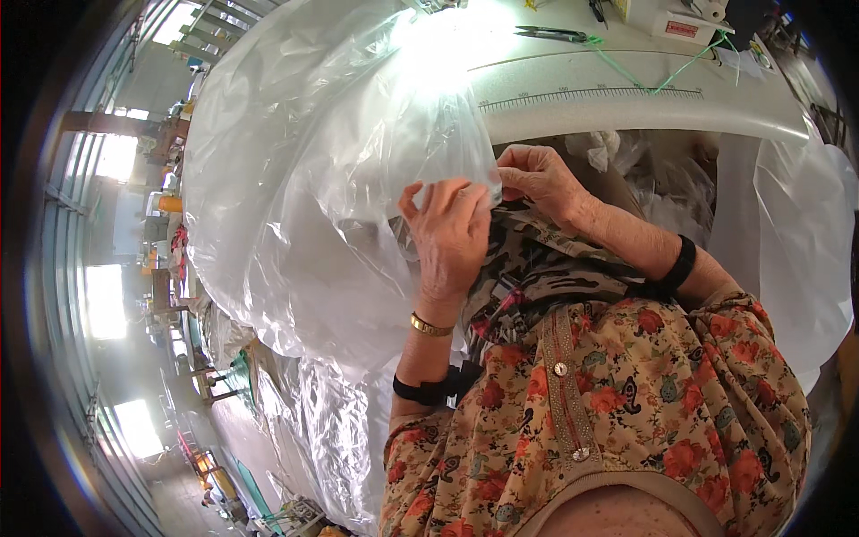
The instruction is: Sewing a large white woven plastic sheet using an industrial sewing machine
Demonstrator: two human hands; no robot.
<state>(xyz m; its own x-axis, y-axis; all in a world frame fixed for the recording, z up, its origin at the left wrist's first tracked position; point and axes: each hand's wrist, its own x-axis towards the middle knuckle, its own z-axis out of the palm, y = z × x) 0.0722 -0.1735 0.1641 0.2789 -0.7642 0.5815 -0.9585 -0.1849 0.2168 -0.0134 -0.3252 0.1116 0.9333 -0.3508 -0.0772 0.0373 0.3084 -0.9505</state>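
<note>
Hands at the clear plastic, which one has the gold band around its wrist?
The left hand: the gold band circles that wrist. The right hand shows no gold, only a black band farther up the forearm.

Glare bleaches upper plastic sheeting; windows glow; edges bend, darkening.

Your plastic sheet looks super glossy and crinkly, your shirt is matt cloth, your bracelet shiny metal.
</note>
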